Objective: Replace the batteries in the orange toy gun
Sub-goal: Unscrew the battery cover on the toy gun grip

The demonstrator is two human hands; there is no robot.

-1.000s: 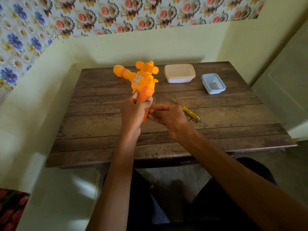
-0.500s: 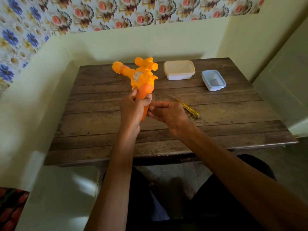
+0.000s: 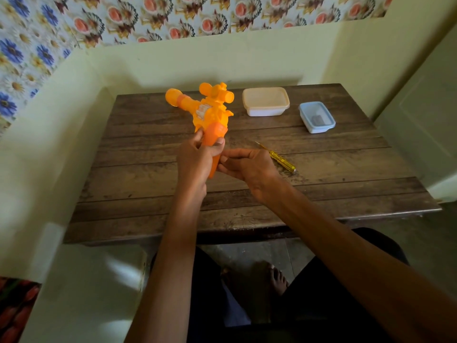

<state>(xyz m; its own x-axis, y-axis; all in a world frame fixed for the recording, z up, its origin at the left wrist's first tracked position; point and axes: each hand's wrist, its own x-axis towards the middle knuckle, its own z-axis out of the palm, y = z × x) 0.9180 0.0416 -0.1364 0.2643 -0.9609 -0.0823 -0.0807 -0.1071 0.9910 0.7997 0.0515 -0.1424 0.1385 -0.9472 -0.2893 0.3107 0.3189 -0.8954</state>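
Both hands held the orange toy gun (image 3: 210,112): left hand (image 3: 195,162) gripped its handle (image 3: 214,136), right hand (image 3: 249,167) pinched the lower end. Screwdriver (image 3: 279,158) lay just past the right hand.

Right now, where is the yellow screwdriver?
In the head view, the yellow screwdriver lies on the table, just right of the right hand and nearer than the blue container.

Glossy plastic toy gun (image 3: 207,112), rough wooden table (image 3: 153,174)
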